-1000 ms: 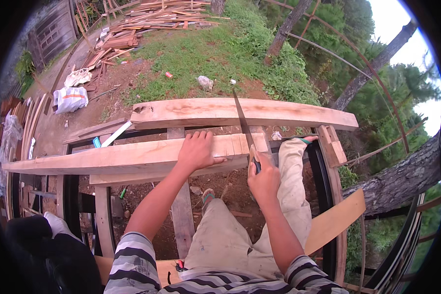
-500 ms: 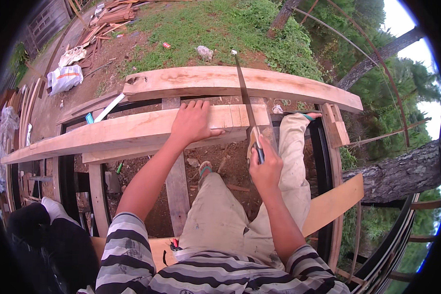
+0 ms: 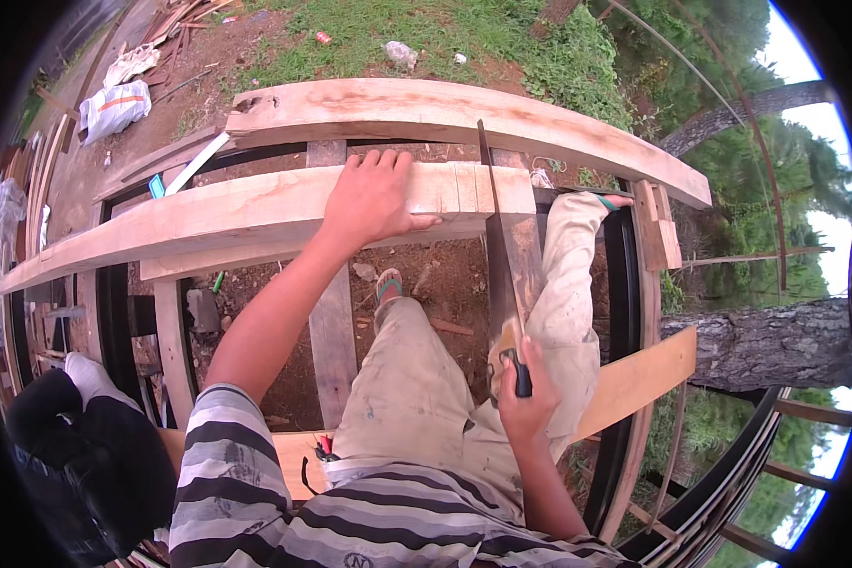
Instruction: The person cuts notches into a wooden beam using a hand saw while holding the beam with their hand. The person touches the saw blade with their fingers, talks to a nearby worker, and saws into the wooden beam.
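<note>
A long pale wooden beam (image 3: 237, 216) lies across the sawing frame in front of me. My left hand (image 3: 374, 197) holds it from above near its right end, fingers over the far edge and thumb along the near side. To the right of that hand, thin dark lines cross the wood. In my right hand (image 3: 528, 396) is a handsaw (image 3: 505, 284), gripped by its wood-and-black handle. Its blade runs away from me and crosses the beam between those lines and the end; how deep it sits in the wood I cannot tell.
Beyond lies a second thick beam (image 3: 379, 106). A yellowish plank (image 3: 639, 383) runs out to the right by my leg. A tree trunk (image 3: 772, 343) stands right, and a person's dark-clothed leg (image 3: 85, 464) shows at lower left. White sacks (image 3: 115, 109) lie far left.
My right hand has pulled the saw back toward me, so its tip now ends just past the beam. The left hand keeps its hold. The whole view has shifted slightly.
</note>
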`<state>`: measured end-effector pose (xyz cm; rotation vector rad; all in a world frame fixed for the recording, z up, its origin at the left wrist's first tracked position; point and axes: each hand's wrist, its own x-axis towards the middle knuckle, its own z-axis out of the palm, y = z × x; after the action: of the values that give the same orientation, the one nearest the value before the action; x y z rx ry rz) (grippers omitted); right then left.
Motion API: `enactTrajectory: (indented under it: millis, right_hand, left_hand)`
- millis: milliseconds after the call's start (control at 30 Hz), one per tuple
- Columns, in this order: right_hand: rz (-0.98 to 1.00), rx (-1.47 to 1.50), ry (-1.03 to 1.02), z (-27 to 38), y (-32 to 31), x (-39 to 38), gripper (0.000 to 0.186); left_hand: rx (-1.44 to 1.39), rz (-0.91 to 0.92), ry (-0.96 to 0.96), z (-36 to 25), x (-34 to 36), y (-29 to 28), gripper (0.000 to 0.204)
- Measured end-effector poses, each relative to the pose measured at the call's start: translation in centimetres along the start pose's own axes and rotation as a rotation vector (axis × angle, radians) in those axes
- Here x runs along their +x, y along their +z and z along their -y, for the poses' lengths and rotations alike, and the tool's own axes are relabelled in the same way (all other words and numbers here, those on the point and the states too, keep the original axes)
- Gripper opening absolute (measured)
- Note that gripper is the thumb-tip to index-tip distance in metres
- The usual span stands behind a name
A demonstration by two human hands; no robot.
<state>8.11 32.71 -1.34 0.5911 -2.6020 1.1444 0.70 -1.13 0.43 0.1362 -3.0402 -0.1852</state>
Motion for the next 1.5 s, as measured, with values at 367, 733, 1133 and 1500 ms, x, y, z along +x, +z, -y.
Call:
enactTrajectory:
  millis: [367, 733, 1133, 1500]
  right_hand:
    - [0.063, -0.118, 0.094, 2.1, -4.3, -9.9, 0.044]
    - [0.031, -0.073, -0.032, 3.9, 2.4, 11.5, 0.040]
    - [-0.039, -0.098, -0.097, 2.6, -1.6, 0.9, 0.044]
    - [0.044, -0.031, 0.035, 3.0, -4.5, -6.2, 0.044]
  left_hand:
    - [-0.033, -0.023, 0.026, 0.9, -0.1, 0.4, 0.103]
    - [-0.041, 0.007, 0.037, -0.2, 0.8, -0.3, 0.107]
    - [0.010, 0.057, -0.008, -0.1, 0.1, -1.2, 0.107]
    - [-0.003, 0.012, 0.005, 0.7, 0.0, -0.7, 0.106]
